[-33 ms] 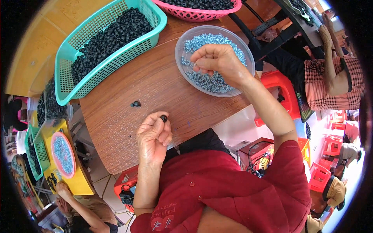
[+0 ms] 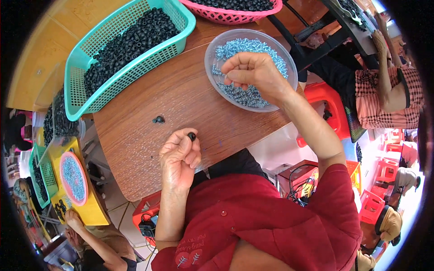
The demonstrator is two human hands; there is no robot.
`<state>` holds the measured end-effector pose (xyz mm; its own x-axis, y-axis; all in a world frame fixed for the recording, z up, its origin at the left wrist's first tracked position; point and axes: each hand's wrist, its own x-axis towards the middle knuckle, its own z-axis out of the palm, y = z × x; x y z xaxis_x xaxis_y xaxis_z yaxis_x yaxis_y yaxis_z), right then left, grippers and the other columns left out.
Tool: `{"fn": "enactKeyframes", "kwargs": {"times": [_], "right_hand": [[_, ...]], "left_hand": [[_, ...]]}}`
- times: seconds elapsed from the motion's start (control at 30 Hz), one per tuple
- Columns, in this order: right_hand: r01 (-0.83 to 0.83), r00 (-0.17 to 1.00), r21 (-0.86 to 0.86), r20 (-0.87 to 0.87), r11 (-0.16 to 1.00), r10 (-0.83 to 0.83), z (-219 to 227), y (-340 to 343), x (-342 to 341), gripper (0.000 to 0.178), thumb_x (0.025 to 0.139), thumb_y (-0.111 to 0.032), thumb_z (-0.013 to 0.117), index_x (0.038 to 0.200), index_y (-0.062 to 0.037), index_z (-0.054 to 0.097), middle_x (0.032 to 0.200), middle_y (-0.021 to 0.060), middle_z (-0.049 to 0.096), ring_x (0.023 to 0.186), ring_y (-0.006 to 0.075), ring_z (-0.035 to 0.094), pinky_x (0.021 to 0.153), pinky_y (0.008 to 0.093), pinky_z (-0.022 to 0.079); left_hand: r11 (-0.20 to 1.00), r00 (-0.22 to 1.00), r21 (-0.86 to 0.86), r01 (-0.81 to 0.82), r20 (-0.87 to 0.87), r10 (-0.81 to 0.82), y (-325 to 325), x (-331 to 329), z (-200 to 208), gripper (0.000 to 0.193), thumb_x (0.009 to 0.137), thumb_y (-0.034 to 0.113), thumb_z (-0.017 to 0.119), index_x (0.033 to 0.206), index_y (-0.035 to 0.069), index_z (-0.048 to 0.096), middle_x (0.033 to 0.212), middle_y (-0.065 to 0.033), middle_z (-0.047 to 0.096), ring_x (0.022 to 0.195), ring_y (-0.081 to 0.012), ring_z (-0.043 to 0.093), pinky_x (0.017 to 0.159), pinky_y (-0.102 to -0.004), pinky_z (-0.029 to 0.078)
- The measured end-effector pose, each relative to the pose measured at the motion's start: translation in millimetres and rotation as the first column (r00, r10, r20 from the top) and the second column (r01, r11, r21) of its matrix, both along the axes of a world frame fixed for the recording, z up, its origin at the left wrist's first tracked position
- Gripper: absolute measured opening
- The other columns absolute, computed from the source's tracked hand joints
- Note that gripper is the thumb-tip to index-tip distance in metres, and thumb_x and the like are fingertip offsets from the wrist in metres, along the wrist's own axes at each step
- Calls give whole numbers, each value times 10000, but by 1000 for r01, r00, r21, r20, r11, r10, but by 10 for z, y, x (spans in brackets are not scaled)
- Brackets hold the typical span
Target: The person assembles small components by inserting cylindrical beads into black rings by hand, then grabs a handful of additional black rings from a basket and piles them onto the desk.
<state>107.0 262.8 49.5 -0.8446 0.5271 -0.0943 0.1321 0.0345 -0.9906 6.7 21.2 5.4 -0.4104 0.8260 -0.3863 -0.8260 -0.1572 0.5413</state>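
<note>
Brown tabletop underlies left fingers pinching a black piece; right fingers curl, contents unclear.

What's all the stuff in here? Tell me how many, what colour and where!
Table: one, brown, middle
Big basket: one, teal, upper left
Upper basket: one, pink, top edge
Bowl: one, see-through, table's right
Black pieces: many, black, in both baskets
Blue pieces: many, light blue, in bowl
Loose clump: one, dark, on table
Held piece: one, black, in left hand
Side table: one, yellow, lower left
Dish: one, pink, on side table
Small basket: one, green, far left
Stools: several, red, right
People: several, mixed clothes, both sides
Shirt: one, red, bottom
Left hand: one, bare, over table
Right hand: one, bare, over bowl
</note>
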Motion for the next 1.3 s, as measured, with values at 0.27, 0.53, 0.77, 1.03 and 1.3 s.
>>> {"fn": "enactKeyframes", "kwargs": {"times": [0.27, 0.53, 0.77, 1.03, 1.3], "right_hand": [[-58, 985, -31, -167, 998, 52, -40, -635, -34, 108, 781, -35, 659, 885, -5, 667, 772, 19, 645, 693, 58, 573, 598, 191, 443], [-149, 971, -19, -191, 989, 142, -84, -1006, -43, 96, 806, 56, 617, 895, 30, 639, 842, 34, 607, 777, 89, 619, 683, 207, 479], [-170, 983, 36, -57, 985, 172, -37, -979, -85, 97, 760, 2, 681, 843, 9, 631, 741, 6, 601, 698, 52, 561, 603, 199, 454], [-108, 993, 69, -30, 992, 110, -157, -952, -166, 114, 747, -73, 680, 774, 20, 620, 659, 49, 611, 623, 85, 556, 565, 255, 452], [62, 947, 691, -269, 720, 176, -207, -1150, -121, 90, 763, -64, 610, 841, -19, 602, 762, 87, 571, 695, 250, 571, 588, 354, 457]], "left_hand": [[998, 998, 68, 5, -66, 0, 38, -18, 131, 225, 870, 113, 622, 1033, -34, 569, 765, -113, 609, 475, -61, 386, 429, -192, 315], [995, 997, 91, -41, -58, 46, 4, -8, 117, 220, 862, 106, 627, 1035, -15, 565, 759, -118, 623, 485, -65, 402, 444, -199, 323], [997, 994, 48, -66, -88, 70, -13, 53, 100, 224, 854, 104, 635, 1033, -11, 564, 751, -118, 633, 484, -67, 411, 452, -197, 322], [984, 999, 179, -22, 52, 13, 23, 4, -34, 191, 896, 147, 578, 1022, 4, 563, 816, -116, 623, 561, -102, 457, 497, -240, 354], [959, 953, 139, -246, 212, 214, 75, -62, -74, 183, 927, 179, 522, 1027, 33, 568, 1022, -172, 610, 972, -251, 565, 855, -387, 450]]}}
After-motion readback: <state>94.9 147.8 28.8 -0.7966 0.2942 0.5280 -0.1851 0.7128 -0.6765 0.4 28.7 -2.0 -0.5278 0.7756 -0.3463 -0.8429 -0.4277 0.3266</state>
